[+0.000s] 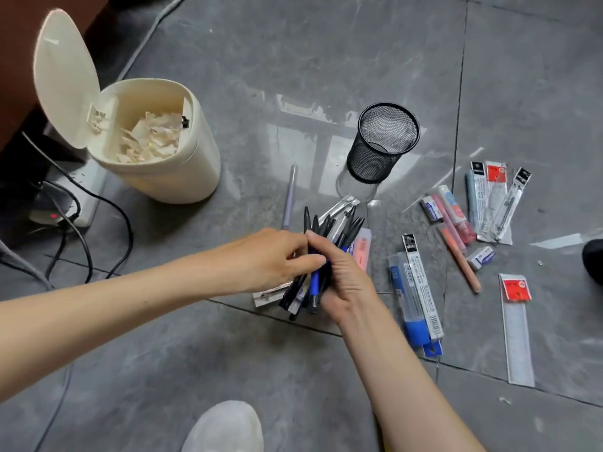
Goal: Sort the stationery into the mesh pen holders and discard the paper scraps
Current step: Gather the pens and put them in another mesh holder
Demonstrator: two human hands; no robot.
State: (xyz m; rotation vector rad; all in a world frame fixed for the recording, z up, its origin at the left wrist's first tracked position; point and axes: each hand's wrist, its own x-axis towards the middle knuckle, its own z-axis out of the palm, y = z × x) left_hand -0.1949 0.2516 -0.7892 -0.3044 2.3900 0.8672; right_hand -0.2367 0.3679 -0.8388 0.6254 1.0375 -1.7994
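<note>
Black and blue pens [314,287] form a bundle just above the floor [228,353], long axis near-to-far, tips pointing away toward the upright mesh holder [381,148]. The right hand [342,282] grips the bundle; the left hand [264,259] pinches its side. Scraps [150,138] lie in the open bin [182,177].

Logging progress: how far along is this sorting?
Done: paper scraps lie in the open cream plastic bin. In hand: left grip and right grip hold a bundle of black and blue pens. Remaining: the black mesh pen holder is empty; packaged refills, erasers and a clear ruler lie loose.
</note>
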